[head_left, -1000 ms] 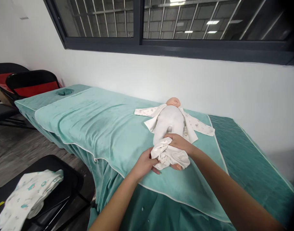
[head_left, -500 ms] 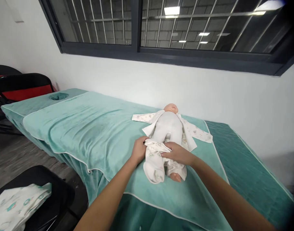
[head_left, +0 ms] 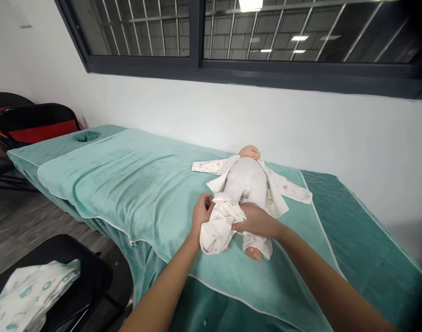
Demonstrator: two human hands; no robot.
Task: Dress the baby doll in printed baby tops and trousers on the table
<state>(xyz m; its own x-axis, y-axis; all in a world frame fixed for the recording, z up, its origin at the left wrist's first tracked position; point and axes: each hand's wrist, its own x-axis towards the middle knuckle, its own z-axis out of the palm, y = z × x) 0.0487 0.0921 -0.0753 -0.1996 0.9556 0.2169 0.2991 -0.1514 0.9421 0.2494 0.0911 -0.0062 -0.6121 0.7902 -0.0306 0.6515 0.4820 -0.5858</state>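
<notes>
L hand point(head_left: 201, 214): fingers part-curled at the side edge of the printed pants point(head_left: 218, 233); can't tell if cloth is pinched. R hand point(head_left: 258, 221): gripping the pants' bunched upper part, thumb on top. Pants lie around the lower legs of the doll point(head_left: 247, 177), below its knees; one foot point(head_left: 254, 253) shows at the R cuff, while the L pant leg covers most of the other. Cf. approx. 0.5 s earlier: L pant leg, then hanging straight toward the bed's near edge, now swung out to the L; R cuff abt. unchanged. Doll supine, w/ open printed jacket point(head_left: 278, 198) spread under it, sleeves out to both sides. Beneath: lt-green cover point(head_left: 138, 175) on the bed point(head_left: 363, 221), which stands along the wall under a barred window point(head_left: 245, 76). Lower L: folded printed cloth point(head_left: 32, 293) on a blk chair point(head_left: 96, 276).
</notes>
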